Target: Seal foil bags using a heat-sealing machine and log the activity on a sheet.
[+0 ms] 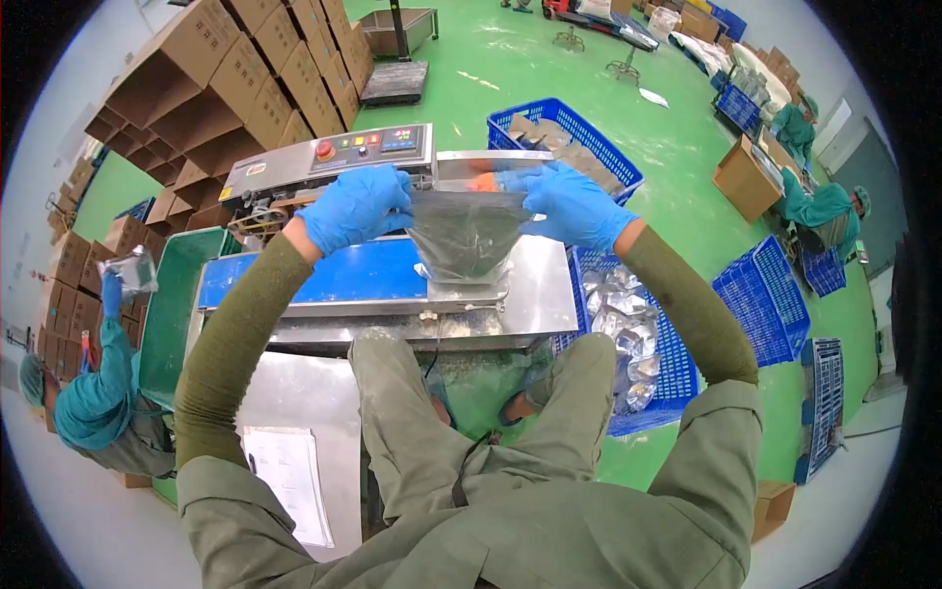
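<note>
A translucent grey plastic pouch [465,239] is stretched between my gloved hands, its top edge level and its bottom over a small metal ledge. My left hand [358,206] pinches the pouch's top left corner, close to the sealing head of a band sealing machine [331,158]. The top right corner is held by my right hand [575,206], whose fingertips are somewhat blurred. Below my left hand lies the machine's blue conveyor belt [338,272]. What is inside the pouch I cannot tell.
Blue plastic crates [633,173] with pouches stand behind and below my right hand. A green tub [151,324] is at the left, beside a co-worker [96,397] holding a pouch. Papers [289,482] lie on a metal table. Stacked cartons [243,81] rise behind the machine.
</note>
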`<state>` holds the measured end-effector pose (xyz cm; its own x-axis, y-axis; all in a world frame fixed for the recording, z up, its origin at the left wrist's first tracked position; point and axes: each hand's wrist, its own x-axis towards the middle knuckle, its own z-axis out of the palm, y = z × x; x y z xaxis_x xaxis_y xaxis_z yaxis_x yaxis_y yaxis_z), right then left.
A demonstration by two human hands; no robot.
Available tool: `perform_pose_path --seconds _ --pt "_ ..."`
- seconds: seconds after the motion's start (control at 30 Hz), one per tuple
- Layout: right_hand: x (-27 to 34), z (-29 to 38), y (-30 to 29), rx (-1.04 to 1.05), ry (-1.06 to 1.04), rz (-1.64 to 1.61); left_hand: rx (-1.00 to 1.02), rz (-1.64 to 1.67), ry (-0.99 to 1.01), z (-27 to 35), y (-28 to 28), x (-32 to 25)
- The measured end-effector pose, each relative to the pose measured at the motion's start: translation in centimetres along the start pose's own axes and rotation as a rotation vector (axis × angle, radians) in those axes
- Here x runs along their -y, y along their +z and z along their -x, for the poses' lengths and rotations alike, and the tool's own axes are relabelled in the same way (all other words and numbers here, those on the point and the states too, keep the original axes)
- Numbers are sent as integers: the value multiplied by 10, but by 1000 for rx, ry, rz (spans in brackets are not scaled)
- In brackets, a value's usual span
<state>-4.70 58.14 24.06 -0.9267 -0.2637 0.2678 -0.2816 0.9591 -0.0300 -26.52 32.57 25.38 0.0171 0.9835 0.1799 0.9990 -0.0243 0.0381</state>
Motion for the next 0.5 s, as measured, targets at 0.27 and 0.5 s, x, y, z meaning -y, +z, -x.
perform_pose_path --seconds 0.27,0.5 --pt "10 16 33 -225 341 -343 -316 581 -255 15 17 -32" --pt "32 20 76 -653 371 -557 -527 853 -297 13 73 -29"
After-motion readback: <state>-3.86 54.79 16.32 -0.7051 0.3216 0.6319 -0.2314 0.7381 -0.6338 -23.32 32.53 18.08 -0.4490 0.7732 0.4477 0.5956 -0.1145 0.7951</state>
